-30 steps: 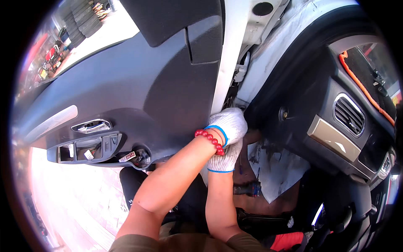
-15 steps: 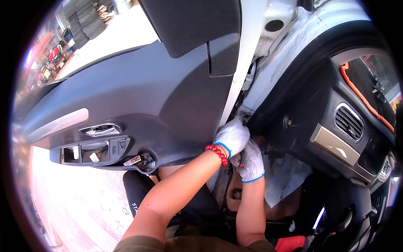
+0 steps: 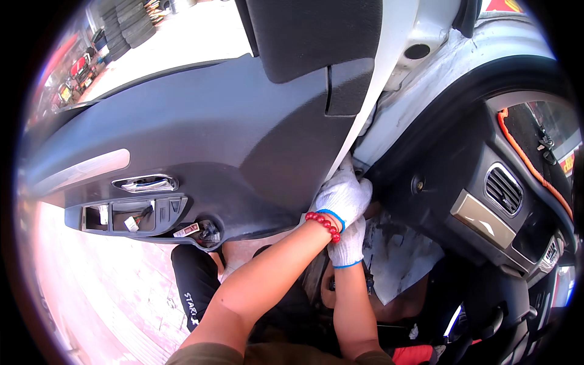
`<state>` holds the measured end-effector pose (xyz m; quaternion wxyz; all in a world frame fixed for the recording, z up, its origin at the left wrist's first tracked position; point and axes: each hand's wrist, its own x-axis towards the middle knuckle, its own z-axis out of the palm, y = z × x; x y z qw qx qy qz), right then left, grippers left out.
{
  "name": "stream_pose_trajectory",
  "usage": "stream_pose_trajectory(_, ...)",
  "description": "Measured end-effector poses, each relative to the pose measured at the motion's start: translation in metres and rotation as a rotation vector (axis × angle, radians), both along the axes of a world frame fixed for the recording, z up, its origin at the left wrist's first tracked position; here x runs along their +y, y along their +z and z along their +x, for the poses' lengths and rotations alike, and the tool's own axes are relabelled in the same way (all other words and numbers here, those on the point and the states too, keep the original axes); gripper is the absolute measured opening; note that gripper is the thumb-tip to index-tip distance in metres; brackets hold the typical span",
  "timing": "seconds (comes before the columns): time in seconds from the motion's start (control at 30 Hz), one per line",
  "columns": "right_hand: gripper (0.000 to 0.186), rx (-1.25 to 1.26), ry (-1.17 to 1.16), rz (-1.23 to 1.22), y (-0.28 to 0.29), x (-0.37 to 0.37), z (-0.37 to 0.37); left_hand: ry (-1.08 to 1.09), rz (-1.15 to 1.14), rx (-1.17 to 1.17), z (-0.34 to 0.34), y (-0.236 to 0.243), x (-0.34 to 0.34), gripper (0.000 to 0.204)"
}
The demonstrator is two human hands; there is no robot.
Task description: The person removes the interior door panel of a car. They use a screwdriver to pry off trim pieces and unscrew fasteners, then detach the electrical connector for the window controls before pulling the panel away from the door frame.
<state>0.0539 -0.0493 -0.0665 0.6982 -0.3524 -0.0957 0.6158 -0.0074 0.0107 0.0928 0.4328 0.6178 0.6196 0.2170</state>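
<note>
My left hand (image 3: 344, 198), in a white knit glove with a blue cuff and red beads at the wrist, is at the narrow gap between the open car door (image 3: 267, 146) and the white body pillar (image 3: 420, 91). Its fingers curl closed into the gap, and whatever they grip is hidden. Just below, my right hand (image 3: 350, 246) wears a matching glove. The left hand overlaps it, so its fingers cannot be seen. The door's inner edge lies close along the left glove, and the dashboard's dark end panel (image 3: 395, 176) is to the right.
The door carries a chrome handle (image 3: 146, 183), a switch recess (image 3: 134, 216) with loose connectors and a cup pocket (image 3: 208, 233) with small items. A dashboard air vent (image 3: 504, 190) is at right. Below it, a pale sheet (image 3: 398, 261) lies in the footwell. Stacked tyres (image 3: 131, 24) stand far left.
The door and pillar have shifted rightward in view. My right hand has drawn up behind the left, now more covered by it. The left hand's fingers reach farther up the gap.
</note>
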Motion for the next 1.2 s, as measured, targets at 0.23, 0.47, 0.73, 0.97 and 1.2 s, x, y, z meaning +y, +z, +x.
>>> stream_pose_trajectory(0.23,0.037,0.348,0.302,0.115,0.026,-0.003,0.037,0.112,-0.088,-0.154,0.009,-0.007,0.023,0.083)
stream_pose_trajectory(0.47,0.040,-0.272,0.228,0.022,0.045,-0.009,0.049,0.127,0.090,-0.215,0.012,-0.036,0.013,0.082)
stream_pose_trajectory(0.73,0.048,0.379,0.301,0.309,0.020,0.004,0.025,0.014,0.550,0.408,0.022,-0.013,-0.023,0.055)
stream_pose_trajectory(0.97,0.058,0.184,0.229,-0.091,-0.033,-0.007,0.032,0.130,0.334,-0.171,0.026,-0.022,0.018,0.021)
stream_pose_trajectory(1.2,0.050,0.051,0.191,0.047,-0.074,-0.003,0.017,0.049,0.364,-0.128,0.014,-0.035,0.008,0.013)
